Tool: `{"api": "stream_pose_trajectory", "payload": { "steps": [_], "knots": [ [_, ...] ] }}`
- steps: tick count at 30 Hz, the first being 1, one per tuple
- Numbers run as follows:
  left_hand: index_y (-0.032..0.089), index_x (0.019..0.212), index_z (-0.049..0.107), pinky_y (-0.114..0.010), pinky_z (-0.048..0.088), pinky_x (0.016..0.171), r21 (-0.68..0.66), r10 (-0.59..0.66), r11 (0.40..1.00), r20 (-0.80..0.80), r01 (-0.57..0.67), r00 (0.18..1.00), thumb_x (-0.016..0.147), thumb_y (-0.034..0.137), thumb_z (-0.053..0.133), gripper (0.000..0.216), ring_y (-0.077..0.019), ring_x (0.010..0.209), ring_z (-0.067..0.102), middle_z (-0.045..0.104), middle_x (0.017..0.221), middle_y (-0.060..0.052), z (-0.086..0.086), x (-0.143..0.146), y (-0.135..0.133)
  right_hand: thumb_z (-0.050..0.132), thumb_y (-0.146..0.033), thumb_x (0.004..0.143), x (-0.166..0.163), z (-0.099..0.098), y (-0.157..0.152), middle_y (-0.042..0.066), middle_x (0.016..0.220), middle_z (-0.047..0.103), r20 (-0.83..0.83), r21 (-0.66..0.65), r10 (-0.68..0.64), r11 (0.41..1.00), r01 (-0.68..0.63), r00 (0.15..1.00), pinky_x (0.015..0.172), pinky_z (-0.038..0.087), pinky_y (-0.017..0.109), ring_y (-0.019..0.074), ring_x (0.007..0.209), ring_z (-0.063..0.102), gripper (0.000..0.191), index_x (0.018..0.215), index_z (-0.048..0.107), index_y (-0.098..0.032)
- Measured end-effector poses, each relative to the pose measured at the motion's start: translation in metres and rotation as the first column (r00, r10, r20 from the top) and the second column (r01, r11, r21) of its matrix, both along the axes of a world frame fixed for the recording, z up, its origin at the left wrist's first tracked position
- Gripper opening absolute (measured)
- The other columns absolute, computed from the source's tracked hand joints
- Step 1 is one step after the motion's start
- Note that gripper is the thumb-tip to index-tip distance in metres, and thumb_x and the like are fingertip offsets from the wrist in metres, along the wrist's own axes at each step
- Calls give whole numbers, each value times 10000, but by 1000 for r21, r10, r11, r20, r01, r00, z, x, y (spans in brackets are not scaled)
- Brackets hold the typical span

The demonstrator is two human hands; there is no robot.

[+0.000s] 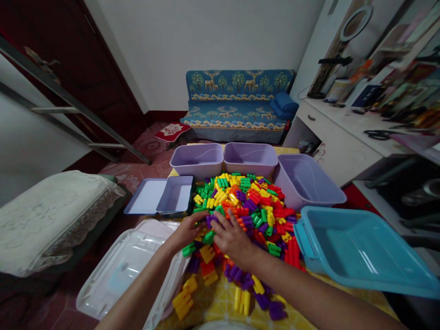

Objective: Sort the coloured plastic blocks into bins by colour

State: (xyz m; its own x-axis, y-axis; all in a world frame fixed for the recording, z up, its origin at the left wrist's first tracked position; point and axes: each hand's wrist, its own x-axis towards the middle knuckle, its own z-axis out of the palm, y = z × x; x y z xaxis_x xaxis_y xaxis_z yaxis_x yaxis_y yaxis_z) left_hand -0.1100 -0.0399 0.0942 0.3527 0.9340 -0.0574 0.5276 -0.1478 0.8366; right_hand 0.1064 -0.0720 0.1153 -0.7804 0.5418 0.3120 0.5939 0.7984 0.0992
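Note:
A large heap of plastic building blocks [240, 201] in green, yellow, red, orange and purple covers the middle of the table. My left hand [188, 231] is at the near left of the heap, its fingers curled against a purple block [211, 220]. My right hand [232, 238] reaches in from the other side, fingers apart and touching the same purple block and the pieces around it. Beneath the hands lie a green block [208, 237] and an orange-yellow block [206, 253]. The undersides of my fingers are partly hidden.
Lilac bins [197, 172] stand along the heap's far side and right. A blue tub [364, 279] is at the right. A small box [176, 195] with its lid [142, 197] and clear white lids [117, 261] lie at the left. A covered stool [55, 220] stands beyond.

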Motion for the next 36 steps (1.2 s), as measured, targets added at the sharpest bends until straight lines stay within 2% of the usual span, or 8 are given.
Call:
{"api": "stream_pose_trajectory", "payload": {
  "steps": [6, 10, 12, 15, 19, 24, 29, 36],
  "knots": [
    [175, 1163, 705, -474, 419, 1082, -5, 19, 1000, -22, -19, 1000, 865, 384, 529, 404, -293, 1233, 579, 637, 1314, -139, 0, 2, 2, 538, -161, 918, 12, 35, 23, 127, 1305, 589, -217, -33, -369, 928, 371, 904, 1157, 148, 649, 313, 1345, 381, 167, 1034, 658, -168],
    [179, 1153, 703, -445, 452, 1052, -23, 22, 1000, 18, -22, 1000, 858, 367, 528, 391, -276, 1211, 594, 665, 1273, -123, 0, 2, 4, 467, -214, 968, -19, 17, -31, 46, 1171, 649, -256, -83, 141, 982, -167, 956, 1168, 245, 459, 200, 1198, 489, 185, 1025, 641, -192],
    [188, 1156, 698, -427, 469, 1031, -23, 17, 1000, 13, -16, 1000, 862, 350, 522, 379, -265, 1200, 603, 672, 1264, -112, 4, 2, 4, 452, -247, 983, -37, -1, -61, 2, 1117, 664, -197, -124, 432, 879, -460, 880, 1119, 320, 405, 172, 1149, 515, 192, 984, 643, -224],
    [202, 1159, 693, -395, 498, 984, 39, 9, 999, -31, -8, 999, 871, 330, 522, 359, -253, 1173, 618, 671, 1265, -105, 17, 0, 1, 511, -296, 962, -55, -29, -87, -30, 1053, 683, -150, -206, 568, 783, -587, 809, 1018, 403, 350, 152, 1081, 553, 153, 951, 664, -285],
    [208, 1133, 697, -373, 514, 919, 117, 26, 993, -316, 12, 948, 834, 254, 574, 327, -251, 1056, 663, 708, 1148, -102, 41, -14, -7, 634, -291, 884, -52, -50, -82, 13, 1021, 694, -50, -274, 463, 846, -458, 885, 1087, 345, 404, 194, 1141, 534, 79, 852, 698, -257],
    [225, 1200, 644, -380, 525, 860, -21, -29, 1000, -724, 20, 689, 709, 210, 700, 494, -289, 1010, 679, 675, 1195, -110, 57, -29, -29, 646, -242, 857, -30, -50, -55, 82, 982, 674, -13, -281, 254, 927, -247, 967, 1161, 235, 518, 253, 1172, 490, 95, 841, 714, -178],
    [256, 1458, 378, -364, 526, 872, -85, -79, 996, -818, 17, 570, 653, 136, 700, 875, -296, 1121, 638, 506, 1387, -154, 45, -14, -55, 567, -225, 907, -26, -47, -50, 80, 1040, 636, -10, -216, 132, 968, -131, 991, 1177, 224, 513, 255, 1229, 453, 129, 919, 676, -159],
    [250, 1422, 431, -325, 528, 815, -24, 10, 998, -817, -52, 577, 791, 56, 473, 661, -239, 1010, 680, 506, 1339, -145, 30, -4, -63, 497, -252, 966, -36, -64, -60, 78, 1229, 595, -49, -224, 35, 974, -45, 998, 1005, 413, 434, 239, 1236, 448, 160, 1057, 614, -191]
  ]
}}
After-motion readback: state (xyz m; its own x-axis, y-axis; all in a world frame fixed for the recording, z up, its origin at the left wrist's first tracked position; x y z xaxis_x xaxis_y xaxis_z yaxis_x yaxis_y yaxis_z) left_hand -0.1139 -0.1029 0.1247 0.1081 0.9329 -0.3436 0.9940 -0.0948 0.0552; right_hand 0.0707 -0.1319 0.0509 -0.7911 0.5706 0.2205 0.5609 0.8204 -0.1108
